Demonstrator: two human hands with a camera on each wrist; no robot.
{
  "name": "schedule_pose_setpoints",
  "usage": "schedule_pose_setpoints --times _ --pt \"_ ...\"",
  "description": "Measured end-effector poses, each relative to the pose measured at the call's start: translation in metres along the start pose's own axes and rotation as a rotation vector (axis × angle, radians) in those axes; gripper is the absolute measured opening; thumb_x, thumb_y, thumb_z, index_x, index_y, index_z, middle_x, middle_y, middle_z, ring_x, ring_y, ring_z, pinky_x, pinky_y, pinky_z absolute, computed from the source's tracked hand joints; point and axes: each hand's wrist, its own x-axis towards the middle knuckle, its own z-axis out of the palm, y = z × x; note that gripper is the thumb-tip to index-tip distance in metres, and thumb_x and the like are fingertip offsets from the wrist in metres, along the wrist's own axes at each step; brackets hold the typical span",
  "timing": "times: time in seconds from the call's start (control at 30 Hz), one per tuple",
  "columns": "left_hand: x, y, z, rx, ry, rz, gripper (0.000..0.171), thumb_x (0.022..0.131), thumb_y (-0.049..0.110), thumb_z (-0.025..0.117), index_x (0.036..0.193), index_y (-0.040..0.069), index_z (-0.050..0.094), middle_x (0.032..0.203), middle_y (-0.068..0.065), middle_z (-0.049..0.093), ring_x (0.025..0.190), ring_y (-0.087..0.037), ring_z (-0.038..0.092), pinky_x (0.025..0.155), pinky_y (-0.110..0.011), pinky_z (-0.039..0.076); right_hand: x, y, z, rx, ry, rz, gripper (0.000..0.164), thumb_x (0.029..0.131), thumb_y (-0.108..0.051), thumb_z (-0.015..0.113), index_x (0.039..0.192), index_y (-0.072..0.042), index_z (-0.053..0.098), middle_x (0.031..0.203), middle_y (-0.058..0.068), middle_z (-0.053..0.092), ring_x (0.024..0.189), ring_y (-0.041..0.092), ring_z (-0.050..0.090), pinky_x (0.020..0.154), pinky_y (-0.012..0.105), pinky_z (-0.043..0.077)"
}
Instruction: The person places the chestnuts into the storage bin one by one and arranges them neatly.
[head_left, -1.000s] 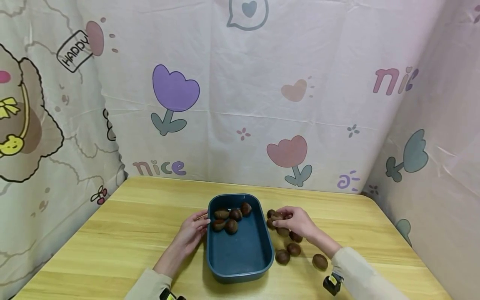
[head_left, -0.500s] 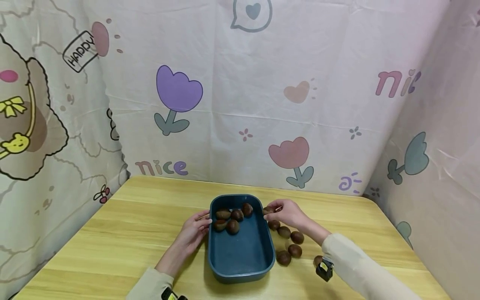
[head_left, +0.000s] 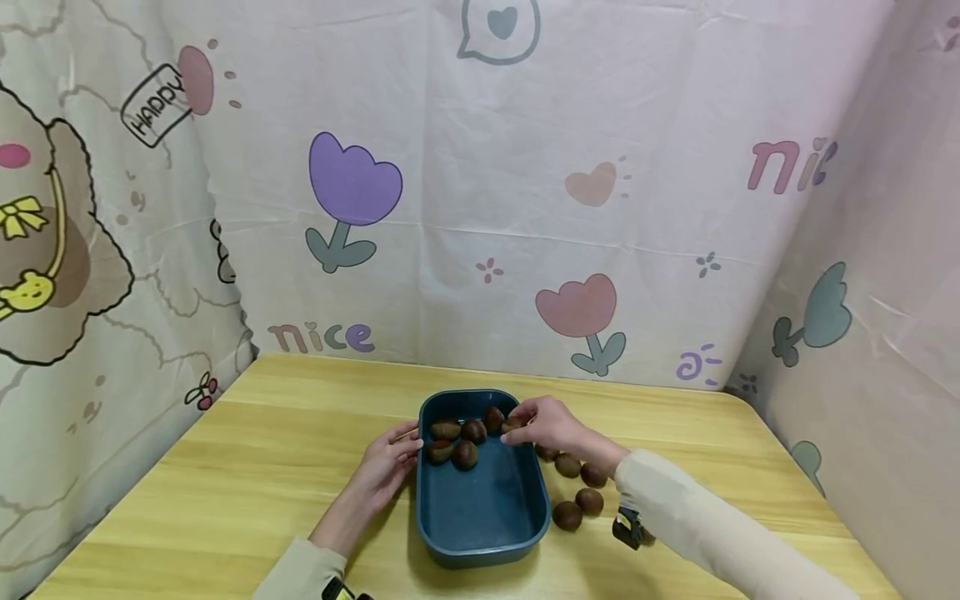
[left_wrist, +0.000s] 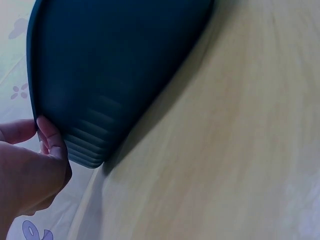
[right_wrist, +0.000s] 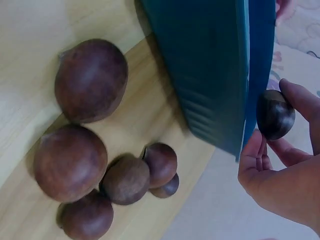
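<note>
A dark blue rectangular tray (head_left: 483,517) with raised walls stands on the table, several brown chestnuts (head_left: 465,454) grouped toward its far end. My left hand (head_left: 384,471) pinches the tray's left rim between thumb and fingers, plain too in the left wrist view. Over the tray's far right part, my right hand (head_left: 551,425) holds one chestnut (right_wrist: 276,115) between thumb and fingertips. In the right wrist view that chestnut is up at the level of the rim. More chestnuts (head_left: 567,515) lie on the table just right of the tray, some partly hidden beneath my right forearm.
The light wooden table (head_left: 300,433) reaches back to a printed cloth (head_left: 480,167) hung behind it and along both sides. Black wrist cameras (head_left: 628,527) sit at both cuffs.
My right hand has picked a chestnut from the pile and carried it left, across the rim to above the tray. The left hand keeps its grip on the rim.
</note>
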Motion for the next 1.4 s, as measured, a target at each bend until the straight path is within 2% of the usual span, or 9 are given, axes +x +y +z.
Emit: schedule_pose_setpoints --times 0.03,0.13,0.37,0.5,0.63,0.9,1.03,1.17,1.4 --pt "0.0 -0.002 -0.004 -0.031 -0.046 0.026 0.044 0.09 0.001 0.06 0.129 -0.013 0.043 0.102 -0.011 0.055 0.083 -0.013 0.056 0.074 -0.022 0.047 0.001 -0.002 0.002 -0.002 -0.005 -0.002 0.028 0.077 -0.02 0.081 0.098 -0.004 0.071 0.086 0.001 0.064 0.076 0.017 0.055 0.068 0.031 0.049" --pt "-0.001 -0.004 -0.007 -0.047 -0.079 0.051 0.045 0.089 0.004 0.064 0.127 -0.013 0.044 0.102 -0.01 0.056 0.084 -0.013 0.057 0.074 -0.022 0.047 0.004 -0.008 0.01 -0.005 -0.02 0.003 0.031 0.077 -0.02 0.081 0.101 -0.003 0.071 0.09 0.003 0.065 0.079 0.017 0.057 0.071 0.032 0.052" --pt "-0.001 0.003 0.004 0.022 0.076 -0.059 0.044 0.093 -0.006 0.051 0.134 -0.014 0.039 0.106 -0.012 0.054 0.084 -0.014 0.055 0.074 -0.022 0.047 0.008 -0.021 0.026 0.091 -0.066 0.034 0.032 0.082 -0.016 0.078 0.106 0.002 0.068 0.093 0.007 0.065 0.076 0.017 0.061 0.072 0.037 0.055" --pt "-0.001 0.005 0.006 0.017 0.095 -0.071 0.043 0.094 -0.008 0.048 0.135 -0.014 0.037 0.105 -0.012 0.054 0.083 -0.013 0.054 0.072 -0.022 0.046 0.01 -0.025 0.035 0.146 -0.071 0.048 0.032 0.084 -0.013 0.076 0.108 0.005 0.066 0.094 0.009 0.064 0.075 0.017 0.063 0.073 0.038 0.055" --pt "0.001 0.004 0.006 0.015 0.091 -0.076 0.043 0.093 -0.009 0.048 0.134 -0.014 0.038 0.103 -0.012 0.054 0.081 -0.013 0.054 0.071 -0.022 0.046 0.011 -0.024 0.042 0.113 -0.041 0.04 0.031 0.083 -0.01 0.075 0.108 0.006 0.065 0.095 0.009 0.064 0.077 0.017 0.059 0.069 0.032 0.052" --pt "0.001 0.005 0.006 0.025 0.094 -0.083 0.042 0.093 -0.008 0.049 0.134 -0.013 0.039 0.104 -0.012 0.054 0.081 -0.013 0.054 0.071 -0.022 0.046 0.013 -0.017 0.053 0.031 0.005 0.032 0.026 0.082 -0.007 0.074 0.103 0.007 0.066 0.088 0.007 0.06 0.075 0.018 0.054 0.065 0.029 0.047" --pt "0.001 0.005 0.007 0.029 0.092 -0.084 0.042 0.093 -0.008 0.049 0.134 -0.013 0.038 0.104 -0.012 0.053 0.082 -0.013 0.054 0.072 -0.022 0.046 0.013 -0.015 0.057 0.042 0.02 0.039 0.011 0.083 -0.005 0.072 0.085 0.004 0.065 0.07 0.0 0.048 0.063 0.015 0.045 0.056 0.025 0.038" --pt "0.001 0.005 0.007 0.03 0.085 -0.081 0.043 0.093 -0.008 0.05 0.134 -0.013 0.039 0.103 -0.012 0.053 0.079 -0.012 0.054 0.071 -0.022 0.046 0.012 -0.013 0.06 0.043 0.04 0.039 0.02 0.085 -0.003 0.07 0.069 -0.003 0.057 0.06 -0.002 0.038 0.055 0.013 0.038 0.053 0.025 0.032" --pt "0.002 0.004 0.006 0.032 0.086 -0.069 0.043 0.092 -0.008 0.05 0.133 -0.014 0.038 0.101 -0.011 0.053 0.078 -0.012 0.053 0.07 -0.022 0.045 0.014 -0.01 0.065 -0.003 0.068 0.041 0.013 0.085 -0.004 0.069 0.078 0.001 0.059 0.071 0.004 0.046 0.061 0.017 0.044 0.057 0.029 0.037"
